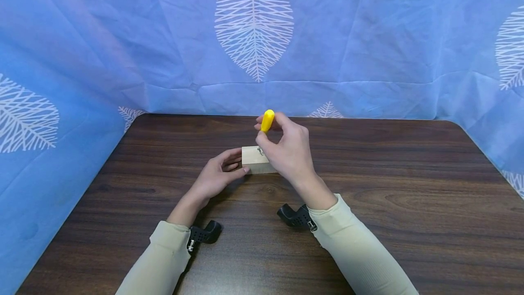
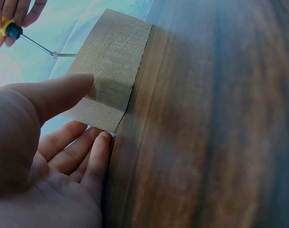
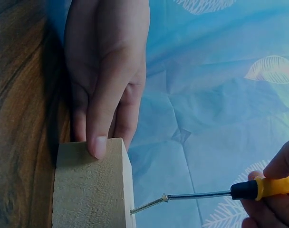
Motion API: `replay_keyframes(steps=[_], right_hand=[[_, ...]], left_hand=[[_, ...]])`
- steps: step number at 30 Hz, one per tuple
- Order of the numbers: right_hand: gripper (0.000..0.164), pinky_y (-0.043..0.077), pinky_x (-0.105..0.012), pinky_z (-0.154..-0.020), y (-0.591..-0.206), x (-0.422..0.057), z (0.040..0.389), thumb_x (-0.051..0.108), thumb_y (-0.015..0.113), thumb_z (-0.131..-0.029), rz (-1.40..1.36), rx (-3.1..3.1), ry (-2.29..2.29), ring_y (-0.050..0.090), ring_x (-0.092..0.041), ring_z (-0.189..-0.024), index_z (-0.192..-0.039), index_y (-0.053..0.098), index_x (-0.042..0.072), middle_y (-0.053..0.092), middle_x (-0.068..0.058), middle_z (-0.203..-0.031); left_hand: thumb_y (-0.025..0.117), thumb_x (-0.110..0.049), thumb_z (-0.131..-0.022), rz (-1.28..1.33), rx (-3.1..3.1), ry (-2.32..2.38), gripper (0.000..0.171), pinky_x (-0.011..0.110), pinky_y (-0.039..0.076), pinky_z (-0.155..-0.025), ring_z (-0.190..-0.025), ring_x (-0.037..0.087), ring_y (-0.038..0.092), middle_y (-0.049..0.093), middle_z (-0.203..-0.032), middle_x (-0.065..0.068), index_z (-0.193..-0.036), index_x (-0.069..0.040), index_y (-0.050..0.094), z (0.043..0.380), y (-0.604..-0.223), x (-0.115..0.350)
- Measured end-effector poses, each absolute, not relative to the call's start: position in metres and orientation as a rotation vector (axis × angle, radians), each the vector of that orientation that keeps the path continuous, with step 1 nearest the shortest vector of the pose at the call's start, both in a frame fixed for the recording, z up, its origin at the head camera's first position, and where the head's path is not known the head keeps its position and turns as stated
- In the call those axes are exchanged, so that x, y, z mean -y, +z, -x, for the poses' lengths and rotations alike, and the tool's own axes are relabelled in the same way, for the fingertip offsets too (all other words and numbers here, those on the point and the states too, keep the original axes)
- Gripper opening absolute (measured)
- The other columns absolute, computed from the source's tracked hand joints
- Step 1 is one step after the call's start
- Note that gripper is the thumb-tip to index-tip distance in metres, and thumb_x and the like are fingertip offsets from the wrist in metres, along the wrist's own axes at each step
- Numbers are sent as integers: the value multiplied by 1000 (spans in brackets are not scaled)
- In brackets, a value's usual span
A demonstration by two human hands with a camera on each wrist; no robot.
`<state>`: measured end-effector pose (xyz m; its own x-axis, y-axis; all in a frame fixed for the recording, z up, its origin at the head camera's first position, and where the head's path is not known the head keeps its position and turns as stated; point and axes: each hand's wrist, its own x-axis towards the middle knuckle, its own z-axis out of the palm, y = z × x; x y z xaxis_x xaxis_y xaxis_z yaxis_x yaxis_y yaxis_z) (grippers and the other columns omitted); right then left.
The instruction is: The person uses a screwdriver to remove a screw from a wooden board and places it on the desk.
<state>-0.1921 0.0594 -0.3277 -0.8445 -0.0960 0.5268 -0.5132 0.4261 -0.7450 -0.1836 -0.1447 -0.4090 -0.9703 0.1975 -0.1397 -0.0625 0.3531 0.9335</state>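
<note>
My left hand (image 1: pixel 214 174) grips the left end of a pale wooden block (image 1: pixel 255 167) lying on the table, thumb on the near side and fingers behind. A screw (image 3: pixel 149 205) stands out of the block's top face, leaning a little, most of its thread showing. Above it my right hand (image 1: pixel 291 149) pinches the yellow handle of a screwdriver (image 1: pixel 268 121) between thumb and fingers. In the right wrist view the screwdriver's thin metal shaft meets the screw head, with a black collar at the handle's base.
The dark wood-grain table (image 1: pixel 393 185) spreads around the block. Blue cloth (image 1: pixel 176 35) with white leaf patterns hangs behind and along the sides. Black wrist mounts (image 1: pixel 206 232) sit at both sleeve cuffs, close over the tabletop.
</note>
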Motion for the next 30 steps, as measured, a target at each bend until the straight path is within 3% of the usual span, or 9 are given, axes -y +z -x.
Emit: replay_keyframes(steps=[2, 9, 13, 18, 22, 30], right_hand=[[24, 37, -30, -57, -328, -59, 192, 5, 70, -92, -525, 2283, 1402, 69, -19, -77, -115, 77, 9, 84, -3, -103], [10, 57, -32, -73, -329, -58, 193, 20, 76, -100, -545, 2277, 1389, 74, -20, -86, -106, 78, 13, 81, -2, -92], [17, 61, -30, -77, -329, -58, 193, 26, 78, -101, -545, 2271, 1381, 76, -18, -89, -112, 79, 13, 82, -2, -94], [34, 54, -26, -66, -329, -58, 192, 25, 83, -97, -509, 2272, 1412, 80, -17, -92, -127, 71, 13, 85, -1, -106], [31, 57, -28, -71, -328, -58, 191, 25, 85, -96, -500, 2271, 1444, 81, -16, -91, -117, 68, 13, 85, 1, -107], [18, 67, -36, -84, -330, -59, 193, 22, 87, -93, -558, 2201, 1439, 76, -16, -90, -106, 80, 11, 81, -4, -99]], left_hand=[[76, -24, -104, -117, -2385, 1665, 67, 46, 46, -128, -153, 31, 51, 53, -163, 11, -163, -16, 46, 184, -409, 145], [76, -24, -103, -103, -2390, 1660, 66, 46, 47, -127, -152, 30, 52, 54, -162, 10, -163, -17, 47, 184, -409, 144], [76, -25, -103, -98, -2397, 1652, 67, 47, 47, -127, -151, 30, 53, 54, -162, 9, -163, -18, 47, 184, -408, 144], [76, -25, -103, -106, -2403, 1646, 68, 47, 48, -126, -150, 31, 54, 53, -163, 11, -163, -17, 46, 185, -410, 145], [75, -25, -103, -114, -2409, 1644, 68, 47, 48, -126, -150, 31, 54, 54, -163, 11, -164, -16, 46, 185, -409, 144], [76, -24, -103, -106, -2396, 1654, 67, 46, 48, -126, -149, 29, 55, 55, -162, 8, -163, -18, 47, 184, -408, 144]])
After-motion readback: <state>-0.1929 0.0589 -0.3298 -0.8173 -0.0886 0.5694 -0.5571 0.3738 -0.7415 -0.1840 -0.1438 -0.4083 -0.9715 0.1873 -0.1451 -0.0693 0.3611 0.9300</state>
